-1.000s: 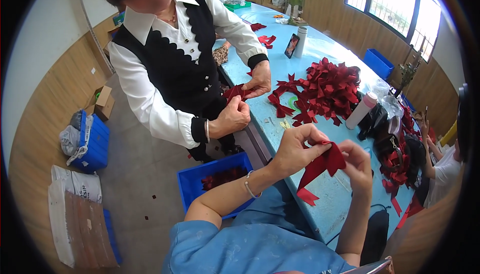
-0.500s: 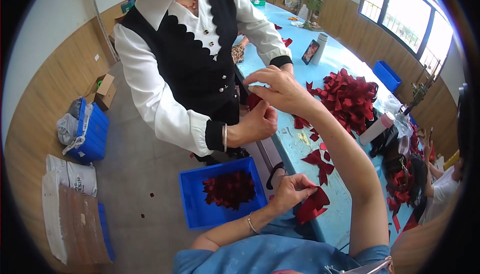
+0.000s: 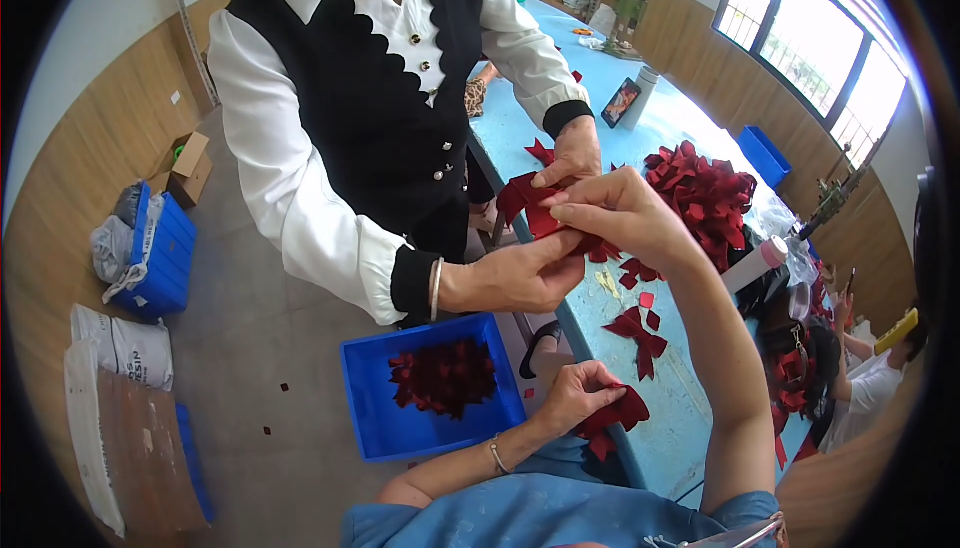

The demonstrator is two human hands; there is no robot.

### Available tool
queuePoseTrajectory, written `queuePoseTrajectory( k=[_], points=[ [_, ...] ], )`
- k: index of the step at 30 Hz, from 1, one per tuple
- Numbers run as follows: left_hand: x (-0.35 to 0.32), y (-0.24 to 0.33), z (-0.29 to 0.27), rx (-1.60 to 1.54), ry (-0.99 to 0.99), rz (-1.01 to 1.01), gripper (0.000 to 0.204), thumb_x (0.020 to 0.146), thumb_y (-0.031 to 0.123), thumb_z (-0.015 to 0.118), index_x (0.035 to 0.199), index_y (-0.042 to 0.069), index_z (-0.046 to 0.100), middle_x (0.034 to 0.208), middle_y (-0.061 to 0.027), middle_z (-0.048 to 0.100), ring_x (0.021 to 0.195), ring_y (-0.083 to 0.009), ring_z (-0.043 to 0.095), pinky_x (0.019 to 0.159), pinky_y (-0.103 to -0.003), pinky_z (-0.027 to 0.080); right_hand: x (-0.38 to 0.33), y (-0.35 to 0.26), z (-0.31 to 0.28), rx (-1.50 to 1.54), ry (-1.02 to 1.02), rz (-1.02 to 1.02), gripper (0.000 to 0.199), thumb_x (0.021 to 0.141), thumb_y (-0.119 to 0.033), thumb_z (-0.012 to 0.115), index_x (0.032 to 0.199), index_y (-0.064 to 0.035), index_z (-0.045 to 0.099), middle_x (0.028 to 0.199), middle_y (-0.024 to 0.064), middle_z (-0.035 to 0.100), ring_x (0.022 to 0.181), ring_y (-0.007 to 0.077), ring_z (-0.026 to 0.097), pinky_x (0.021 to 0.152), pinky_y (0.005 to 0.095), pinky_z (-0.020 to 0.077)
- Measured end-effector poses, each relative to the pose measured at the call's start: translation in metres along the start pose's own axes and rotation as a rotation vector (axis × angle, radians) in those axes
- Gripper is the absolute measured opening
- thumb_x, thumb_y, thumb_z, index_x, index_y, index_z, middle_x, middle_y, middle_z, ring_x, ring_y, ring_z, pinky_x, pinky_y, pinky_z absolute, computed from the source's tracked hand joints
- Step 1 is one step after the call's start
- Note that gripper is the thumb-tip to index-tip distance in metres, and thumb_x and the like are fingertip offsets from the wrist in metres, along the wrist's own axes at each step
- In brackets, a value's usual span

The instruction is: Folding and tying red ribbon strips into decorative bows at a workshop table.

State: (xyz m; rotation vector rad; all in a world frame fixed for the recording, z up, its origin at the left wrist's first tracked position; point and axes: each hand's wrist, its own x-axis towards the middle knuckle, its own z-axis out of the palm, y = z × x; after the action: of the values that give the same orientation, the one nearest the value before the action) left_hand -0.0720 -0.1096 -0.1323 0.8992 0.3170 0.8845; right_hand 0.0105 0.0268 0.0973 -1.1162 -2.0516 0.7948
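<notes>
Low in the view, my left hand (image 3: 577,398) pinches a dark red ribbon bow (image 3: 622,410) between thumb and fingers, at the table's near edge. My right hand (image 3: 628,218) reaches forward, its thumb and fingertips closed at a second red bow (image 3: 530,202). A co-worker in a white blouse and black vest holds that same bow, one hand (image 3: 525,273) below it and the other (image 3: 575,156) behind it. My fingertips partly cover the ribbon there. Another red bow (image 3: 640,341) lies on the table between my two hands, near small red fabric scraps (image 3: 646,300).
A heap of red bows (image 3: 700,193) covers part of the blue table (image 3: 690,418). A blue bin (image 3: 365,438) with red bows stands on the floor at left. A pink-capped bottle (image 3: 755,264), propped phone (image 3: 621,103) and green hand press (image 3: 628,18) stand on the table.
My right hand has gone from open, raised fingers to a pinch at the co-worker's bow. The co-worker's hands have moved right with that bow. My left hand still holds its bow, now turned.
</notes>
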Motion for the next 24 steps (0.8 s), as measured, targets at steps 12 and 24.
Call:
queuePoseTrajectory(
  k=[12, 24],
  points=[
    [-0.007, -0.001, -0.003, 0.028, 0.026, -0.010, 0.005, 0.090, -0.003, 0.069, 0.092, 0.001, 0.067, 0.089, -0.0037, 0.071, 0.081, -0.0074, 0.066, 0.076, -0.021, 0.055, 0.019, -0.013, 0.029, -0.419, -0.042, -0.273, 0.014, 0.085, -0.008, 0.070, 0.096, -0.0003, 0.072, 0.076, 0.0061, 0.070, 0.062, 0.0098, 0.063, 0.063, 0.0212, 0.0500],
    [-0.012, -0.019, -0.011, 0.022, 0.050, -0.097, 0.004, 0.089, -0.003, 0.070, 0.091, 0.001, 0.068, 0.086, -0.0052, 0.072, 0.079, -0.0092, 0.067, 0.072, -0.023, 0.056, -0.043, 0.038, 0.042, 0.023, 0.354, 0.002, 0.031, 0.084, 0.004, 0.066, 0.114, -0.0028, 0.066, 0.087, 0.0068, 0.071, 0.077, 0.0056, 0.065, 0.064, 0.0218, 0.0517]
  ],
)
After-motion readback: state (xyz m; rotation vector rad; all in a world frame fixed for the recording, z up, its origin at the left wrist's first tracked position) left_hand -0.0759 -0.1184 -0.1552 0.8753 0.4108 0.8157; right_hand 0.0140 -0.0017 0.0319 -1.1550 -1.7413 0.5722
